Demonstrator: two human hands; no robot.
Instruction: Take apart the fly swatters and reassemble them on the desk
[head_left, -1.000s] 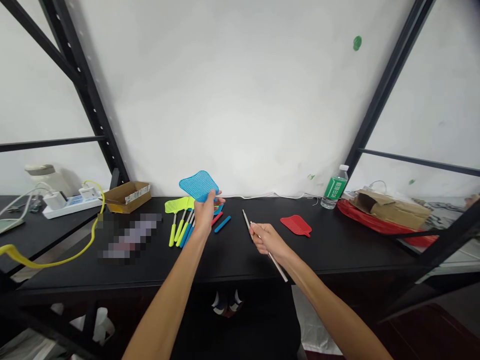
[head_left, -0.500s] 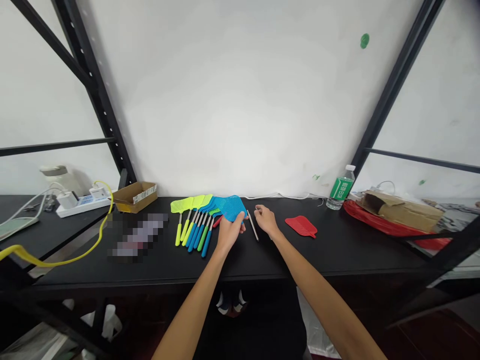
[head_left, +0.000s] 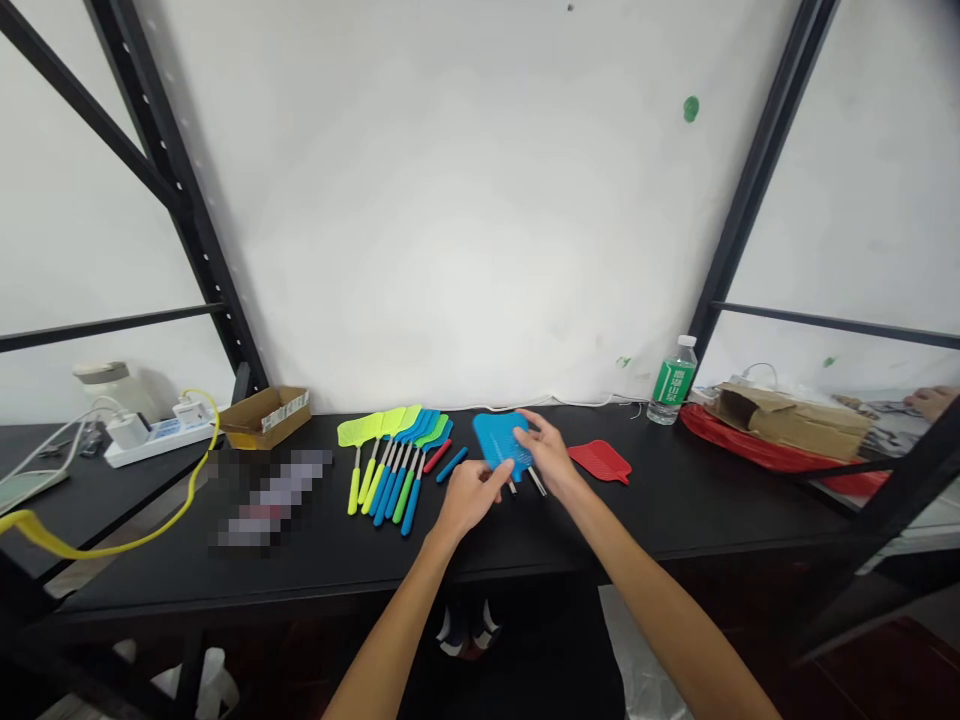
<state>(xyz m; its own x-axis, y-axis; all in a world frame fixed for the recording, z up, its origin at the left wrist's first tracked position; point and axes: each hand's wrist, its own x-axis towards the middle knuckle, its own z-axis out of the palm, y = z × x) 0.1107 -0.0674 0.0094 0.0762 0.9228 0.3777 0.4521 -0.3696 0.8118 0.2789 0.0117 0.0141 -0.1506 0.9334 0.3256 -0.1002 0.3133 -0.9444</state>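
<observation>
A blue fly-swatter head [head_left: 499, 441] sits at the middle of the black table [head_left: 315, 560], held between both hands. My left hand [head_left: 469, 496] pinches its near end. My right hand [head_left: 546, 453] grips its right edge, with a thin metal rod [head_left: 536, 481] poking out just below the fingers. To the left lies a fan of finished swatters [head_left: 394, 450] with yellow-green and blue heads and handles. Two loose handle grips, one red [head_left: 437, 456] and one blue [head_left: 452, 464], lie beside them. A red swatter head [head_left: 600, 461] lies flat to the right of my right hand.
A green-labelled water bottle [head_left: 669, 381] stands at the back right, near a cardboard box on red plastic [head_left: 780, 420]. An open carton [head_left: 264, 410], a power strip [head_left: 154, 435] and a yellow cable [head_left: 112, 520] are at the left. Black rack posts frame both sides.
The blue head has come down from above the finished swatters and rightward to the table's middle. My right hand, holding the rod a second ago, has closed on the head.
</observation>
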